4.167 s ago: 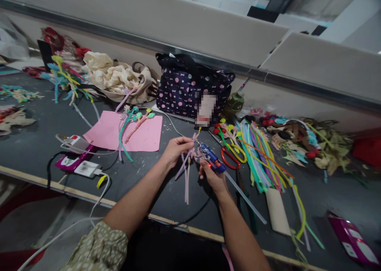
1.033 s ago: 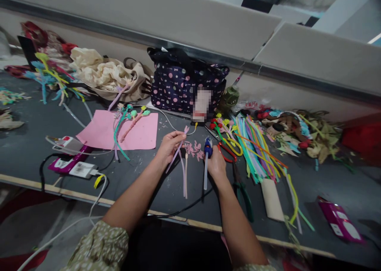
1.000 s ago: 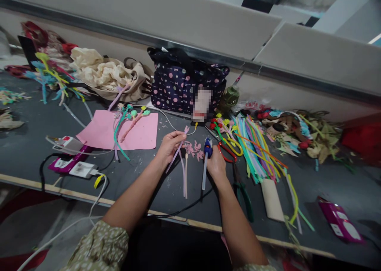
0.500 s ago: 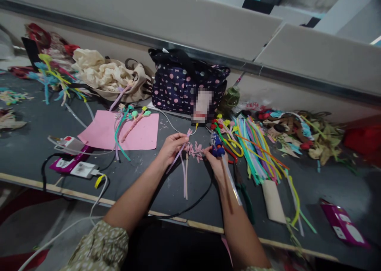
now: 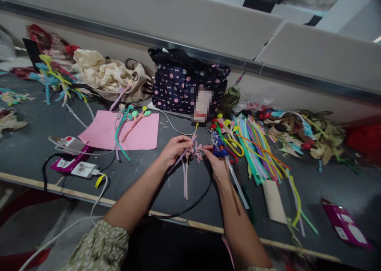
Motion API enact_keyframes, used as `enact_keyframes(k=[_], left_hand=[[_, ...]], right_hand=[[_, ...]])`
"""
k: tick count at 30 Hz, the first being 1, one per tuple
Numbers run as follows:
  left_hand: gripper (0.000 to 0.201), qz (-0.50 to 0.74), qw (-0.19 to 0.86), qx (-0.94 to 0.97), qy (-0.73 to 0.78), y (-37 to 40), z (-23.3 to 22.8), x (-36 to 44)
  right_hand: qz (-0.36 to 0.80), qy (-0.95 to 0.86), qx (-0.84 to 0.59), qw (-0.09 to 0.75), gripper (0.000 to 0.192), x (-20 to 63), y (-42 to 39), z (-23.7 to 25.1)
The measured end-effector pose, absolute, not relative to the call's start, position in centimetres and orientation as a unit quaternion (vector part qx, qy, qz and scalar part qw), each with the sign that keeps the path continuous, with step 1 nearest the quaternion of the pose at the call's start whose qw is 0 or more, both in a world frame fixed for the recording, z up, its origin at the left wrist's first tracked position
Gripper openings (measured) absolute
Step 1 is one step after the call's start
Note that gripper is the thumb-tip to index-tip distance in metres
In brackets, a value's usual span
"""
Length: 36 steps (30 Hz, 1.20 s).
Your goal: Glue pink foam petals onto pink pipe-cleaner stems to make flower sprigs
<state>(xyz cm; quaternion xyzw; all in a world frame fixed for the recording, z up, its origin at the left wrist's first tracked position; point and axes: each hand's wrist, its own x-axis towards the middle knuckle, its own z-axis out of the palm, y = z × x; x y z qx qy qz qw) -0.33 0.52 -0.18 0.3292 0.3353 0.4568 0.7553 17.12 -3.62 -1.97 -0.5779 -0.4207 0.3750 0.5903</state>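
My left hand (image 5: 179,150) is closed in a pinch on a lilac pipe cleaner stem (image 5: 178,162), which slants down to the left. Pink pipe cleaner petals (image 5: 197,151) hang between both hands, with two pale pink stems (image 5: 185,179) pointing down below them. My right hand (image 5: 216,161) is closed around a blue glue gun (image 5: 219,146), and a clear glue stick juts from its back over the wrist. The right thumb and a fingertip also meet at the edge of the pink petals. The gun's nozzle is hard to make out.
A pink sheet (image 5: 143,134) with pipe cleaner flowers lies left. Behind stands a dark dotted bag (image 5: 172,86). Coloured pipe cleaners (image 5: 256,148) and dark-handled pliers (image 5: 245,199) lie right. A power strip (image 5: 68,163) with cables sits left; a black cable (image 5: 196,203) crosses the front.
My left hand has shifted slightly right, closer to the petals. The glue gun has tilted, so its glue stick has swung right, away from my forearm.
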Motion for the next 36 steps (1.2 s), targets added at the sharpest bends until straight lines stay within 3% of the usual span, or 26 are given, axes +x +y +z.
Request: enact_keyframes(k=[36], left_hand=[[0.023, 0.409, 0.800, 0.309, 0.310, 0.1, 0.0, -0.1]], right_hand=[[0.466, -0.378, -0.494, 0.629, 0.024, 15.6, -4.3, -1.7]])
